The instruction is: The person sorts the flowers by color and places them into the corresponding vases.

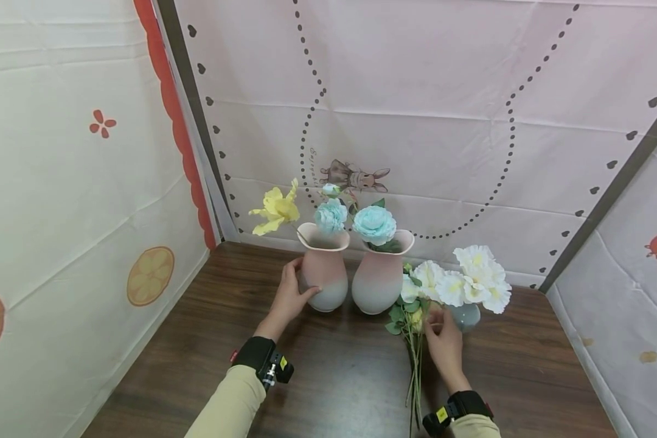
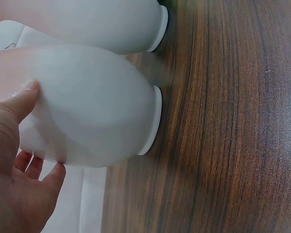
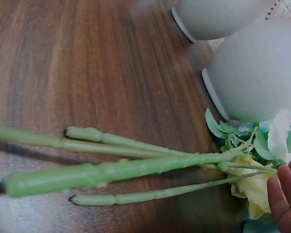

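Note:
My left hand (image 1: 292,295) holds the side of the left pink-and-grey vase (image 1: 328,283), its thumb on the front and its fingers on the outer side. That vase stands upright, with a yellow flower (image 1: 276,210) leaning out to the left and a blue flower (image 1: 331,215) at its mouth. My right hand (image 1: 445,340) pinches flower stems (image 3: 252,166) near the blooms, though the fingertips are partly hidden. Those long green stems (image 1: 414,371) point towards me. White flowers (image 1: 471,283) and a pale yellow flower (image 3: 252,187) cluster about this hand.
A second pink-and-grey vase (image 1: 378,286) with a blue flower (image 1: 375,225) stands right of the held one. Behind my right hand, a small grey-blue vase (image 1: 465,316) is partly covered. Cloth-covered walls (image 1: 416,152) enclose the wooden table (image 1: 334,377).

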Demonstrator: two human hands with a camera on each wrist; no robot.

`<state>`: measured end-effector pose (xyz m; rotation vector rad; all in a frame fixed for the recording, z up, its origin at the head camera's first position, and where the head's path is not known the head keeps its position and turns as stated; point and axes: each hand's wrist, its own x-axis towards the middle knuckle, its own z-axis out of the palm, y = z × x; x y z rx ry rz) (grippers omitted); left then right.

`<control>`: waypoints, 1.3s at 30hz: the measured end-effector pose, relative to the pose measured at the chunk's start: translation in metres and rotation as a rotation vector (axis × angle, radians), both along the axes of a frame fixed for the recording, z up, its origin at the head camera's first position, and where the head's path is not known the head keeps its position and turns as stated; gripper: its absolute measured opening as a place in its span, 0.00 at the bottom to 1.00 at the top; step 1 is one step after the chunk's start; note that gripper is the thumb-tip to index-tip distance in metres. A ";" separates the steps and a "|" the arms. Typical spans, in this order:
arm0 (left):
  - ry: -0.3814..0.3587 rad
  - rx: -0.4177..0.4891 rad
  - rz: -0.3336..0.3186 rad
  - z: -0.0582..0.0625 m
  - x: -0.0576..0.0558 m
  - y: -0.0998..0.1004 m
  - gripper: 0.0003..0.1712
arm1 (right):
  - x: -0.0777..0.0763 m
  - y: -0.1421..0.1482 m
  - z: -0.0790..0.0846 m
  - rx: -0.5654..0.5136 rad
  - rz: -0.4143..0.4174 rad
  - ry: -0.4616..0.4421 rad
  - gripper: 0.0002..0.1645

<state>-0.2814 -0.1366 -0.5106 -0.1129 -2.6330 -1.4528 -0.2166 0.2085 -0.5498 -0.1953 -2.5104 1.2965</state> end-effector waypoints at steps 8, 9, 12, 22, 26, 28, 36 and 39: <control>-0.006 0.010 -0.004 0.000 0.000 -0.001 0.47 | 0.003 0.002 -0.006 0.022 -0.002 -0.105 0.17; -0.007 0.011 -0.005 0.000 0.000 -0.001 0.47 | 0.004 0.002 -0.006 0.023 0.000 -0.111 0.17; -0.009 0.008 -0.006 0.000 0.001 -0.001 0.47 | 0.005 0.001 -0.007 0.014 0.007 -0.139 0.18; 0.002 0.008 -0.006 0.000 0.001 0.000 0.47 | 0.003 0.000 -0.013 -0.022 0.046 -0.217 0.18; 0.006 0.008 -0.009 0.000 0.001 0.000 0.47 | 0.003 0.000 -0.014 -0.016 0.048 -0.209 0.17; 0.006 0.007 -0.009 0.000 0.001 0.000 0.47 | 0.003 0.000 -0.014 -0.019 0.048 -0.205 0.16; 0.011 0.002 -0.011 -0.001 0.001 -0.001 0.47 | 0.006 0.002 -0.010 -0.078 0.044 -0.195 0.17; 0.010 0.002 -0.008 -0.001 0.001 -0.001 0.47 | 0.007 0.002 -0.007 -0.112 0.041 -0.191 0.18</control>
